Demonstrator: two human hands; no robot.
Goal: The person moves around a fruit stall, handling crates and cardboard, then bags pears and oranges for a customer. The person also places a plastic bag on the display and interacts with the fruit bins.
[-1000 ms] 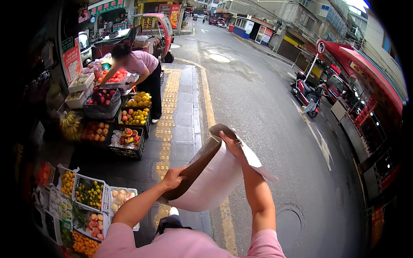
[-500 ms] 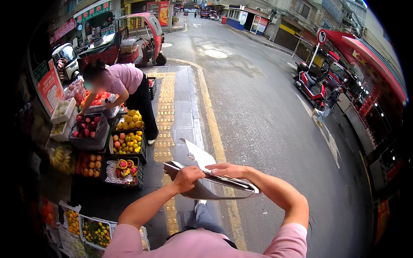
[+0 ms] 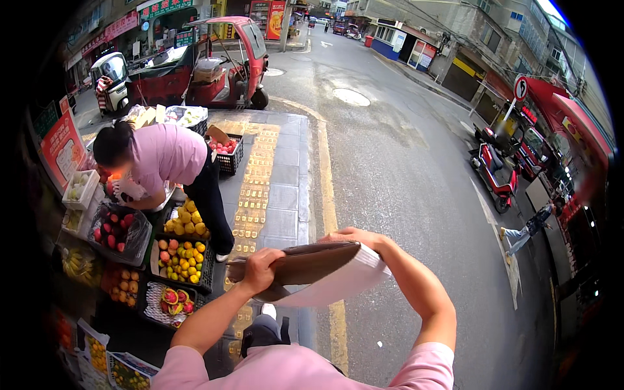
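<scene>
Between my two hands, in front of my chest, is a cardboard box (image 3: 335, 281), white outside and brown inside, partly folded with a gap between its walls. At its left end, my left hand (image 3: 262, 270) is closed round the edge. My right hand (image 3: 354, 238) holds the far right edge, its fingers bent over the top and partly hidden. Below the box show the paving and one of my shoes (image 3: 268, 311).
Left of me stand crates of yellow fruit (image 3: 188, 221), dragon fruit (image 3: 177, 301) and dark red fruit (image 3: 114, 231). A person in a pink top (image 3: 169, 153) bends over them. Ahead is a parked red three-wheeler (image 3: 240, 65); a person walks (image 3: 530, 231) on the road at right.
The box has gone from nearly flat to spread wider, its brown inside now showing. The white flap no longer sticks up. The person at the crates has drawn their arm in; my view has shifted.
</scene>
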